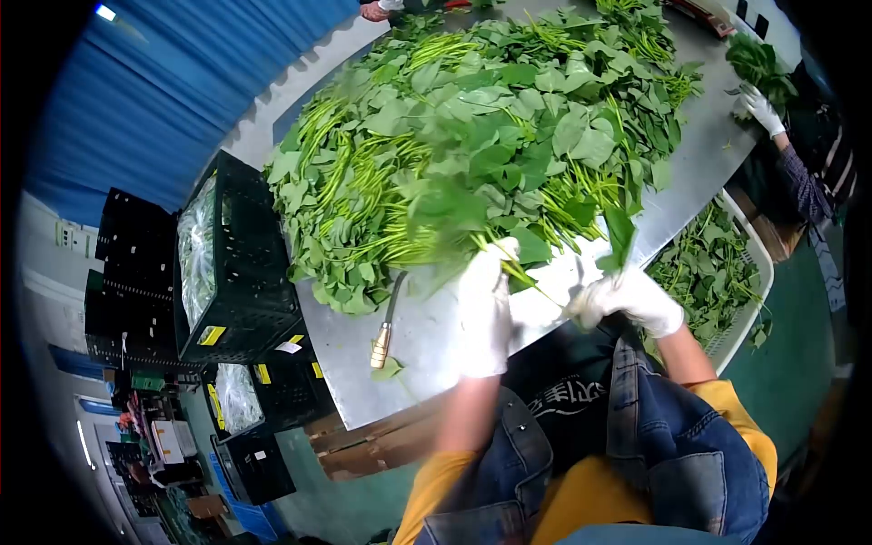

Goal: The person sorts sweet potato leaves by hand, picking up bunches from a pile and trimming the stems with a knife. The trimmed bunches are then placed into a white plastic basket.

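Note:
My left hand [486, 313], in a white glove, is closed round the stems of a bunch of leafy greens [454, 204], whose leaves are smeared by motion. Beside it my right hand [629, 304], gloved too, has its fingers pinched together on a leafy stem with one large leaf [619, 238] standing above them. A big pile of the same greens [391, 168] covers most of the metal table [350, 395] beyond my hands. Left of my left hand lies a sickle [381, 345] with a pale handle and a dark curved blade, a loose leaf next to it.
A white plastic basket [766, 263] of greens stands at my right. Dark crates [245, 263] with clear plastic inside are stacked left of the table. Across at the right, another person's gloved hand [763, 109] holds greens; another hand [374, 11] shows at the far edge.

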Demonstrator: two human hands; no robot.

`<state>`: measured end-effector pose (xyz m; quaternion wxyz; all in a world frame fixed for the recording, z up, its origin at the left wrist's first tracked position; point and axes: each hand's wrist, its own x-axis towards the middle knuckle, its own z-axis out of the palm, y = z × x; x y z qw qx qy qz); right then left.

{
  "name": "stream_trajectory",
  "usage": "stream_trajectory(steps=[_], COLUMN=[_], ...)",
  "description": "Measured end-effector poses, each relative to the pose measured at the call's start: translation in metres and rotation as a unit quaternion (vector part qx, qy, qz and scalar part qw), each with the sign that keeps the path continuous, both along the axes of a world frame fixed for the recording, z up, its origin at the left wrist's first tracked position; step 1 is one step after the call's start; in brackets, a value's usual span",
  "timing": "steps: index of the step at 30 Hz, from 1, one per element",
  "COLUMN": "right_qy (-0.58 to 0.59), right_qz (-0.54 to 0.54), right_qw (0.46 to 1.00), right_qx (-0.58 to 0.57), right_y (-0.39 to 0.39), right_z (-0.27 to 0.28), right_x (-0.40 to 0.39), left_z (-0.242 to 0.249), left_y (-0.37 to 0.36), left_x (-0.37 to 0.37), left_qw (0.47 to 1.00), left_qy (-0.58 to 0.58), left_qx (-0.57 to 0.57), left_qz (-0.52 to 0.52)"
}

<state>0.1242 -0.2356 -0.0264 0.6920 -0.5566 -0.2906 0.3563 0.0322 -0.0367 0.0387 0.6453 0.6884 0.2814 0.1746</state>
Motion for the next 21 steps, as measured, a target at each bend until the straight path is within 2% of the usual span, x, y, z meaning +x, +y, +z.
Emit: stream_trajectory(steps=[1, 2, 4, 6, 7, 8, 9, 10, 11, 12, 13, 14, 16, 18, 20, 21], right_qy=[0.010, 0.021, -0.098, -0.232, -0.230, -0.333, -0.429, -0.349, -0.181, -0.142, -0.106, -0.055, -0.031, -0.002, -0.043, -0.029], right_qz=[0.075, 0.147, 0.087, -0.047, -0.043, -0.078, -0.114, -0.178, -0.180, -0.155, -0.101, -0.082, -0.067, -0.092, -0.079, -0.110], right_qw=[0.997, 0.988, 0.957, 0.876, 0.876, 0.775, 0.646, 0.807, 0.917, 0.956, 0.980, 0.988, 0.988, 0.986, 0.995, 0.991], right_qx=[-0.014, -0.027, -0.260, -0.420, -0.421, -0.531, -0.621, -0.441, -0.307, -0.205, -0.131, -0.120, -0.134, -0.136, -0.039, -0.065], right_y=[-0.026, -0.054, -0.104, -0.134, -0.130, -0.121, -0.111, -0.100, -0.071, -0.051, -0.025, -0.001, 0.031, 0.047, 0.042, 0.031], right_z=[0.002, 0.005, -0.002, -0.022, -0.021, -0.016, -0.010, -0.011, 0.008, 0.001, 0.012, 0.019, 0.016, 0.009, 0.011, 0.022], right_x=[0.005, 0.010, 0.010, 0.006, 0.006, 0.007, 0.011, 0.013, 0.010, 0.010, 0.009, 0.005, 0.006, 0.003, 0.002, -0.002], left_z=[-0.001, -0.074, -0.061, -0.049, -0.053, -0.058, -0.061, -0.035, -0.018, -0.011, -0.032, -0.056, -0.057, -0.046, -0.055, -0.066], left_y=[-0.004, 0.027, 0.053, 0.054, 0.048, 0.040, 0.032, 0.008, -0.005, -0.015, -0.022, -0.026, -0.023, -0.020, -0.014, -0.006], left_x=[0.004, 0.007, 0.008, 0.004, 0.004, 0.006, 0.013, 0.016, 0.015, 0.014, 0.019, 0.024, 0.022, 0.017, 0.014, 0.012], left_qw=[0.999, 0.982, 0.918, 0.917, 0.949, 0.967, 0.971, 0.973, 0.980, 0.983, 0.980, 0.970, 0.966, 0.978, 0.991, 0.984], left_qy=[-0.003, -0.176, -0.281, -0.305, -0.274, -0.241, -0.211, -0.091, -0.050, -0.009, -0.086, -0.163, -0.149, -0.048, -0.125, -0.146], left_qx=[-0.044, -0.064, -0.270, -0.252, -0.158, -0.063, 0.035, 0.184, 0.142, 0.099, 0.083, 0.068, 0.085, 0.139, -0.040, -0.103], left_qz=[0.013, -0.016, 0.070, 0.050, 0.000, -0.054, -0.108, -0.109, -0.130, -0.152, -0.161, -0.168, -0.194, -0.147, -0.035, 0.004])
